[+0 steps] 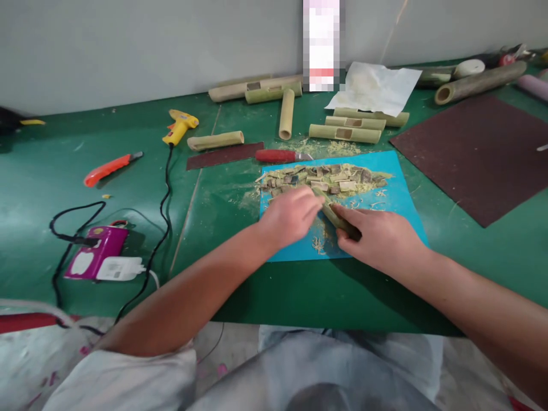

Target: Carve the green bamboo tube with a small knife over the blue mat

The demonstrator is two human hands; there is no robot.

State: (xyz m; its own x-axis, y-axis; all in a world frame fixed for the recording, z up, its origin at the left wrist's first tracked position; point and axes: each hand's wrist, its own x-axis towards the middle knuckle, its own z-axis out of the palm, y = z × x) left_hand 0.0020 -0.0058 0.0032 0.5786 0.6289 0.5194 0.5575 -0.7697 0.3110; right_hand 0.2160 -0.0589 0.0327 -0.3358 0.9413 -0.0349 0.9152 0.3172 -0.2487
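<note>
Nearest, a pale floor point(34, 365) with pink marks shows below the front edge of the surface point(231, 297), beside the seated person's grey clothing point(317, 371). The surface is green, with a pale seam running across its left part. Front left, a purple power block point(105, 242) carries a black plug and a white adapter point(122, 268). At centre, a blue sheet point(295, 251) bears loose shavings point(319, 245); above it, the bamboo tube point(329, 210) is held slantwise between the hands. The right hand point(385, 234) is clamped on its near end; the left hand point(291, 214) is curled at its far end, grip not determinable. Behind them, chips point(334, 184) lie heaped on the sheet. Further back are an orange cutter point(109, 169), a red-handled tool point(276, 156), a narrow brown strip point(226, 157), a large brown sheet point(479, 154) at right, and a yellow glue gun point(182, 127). Notched bamboo pieces point(363, 135) and white paper point(372, 88) lie towards the plain grey wall point(149, 51).
</note>
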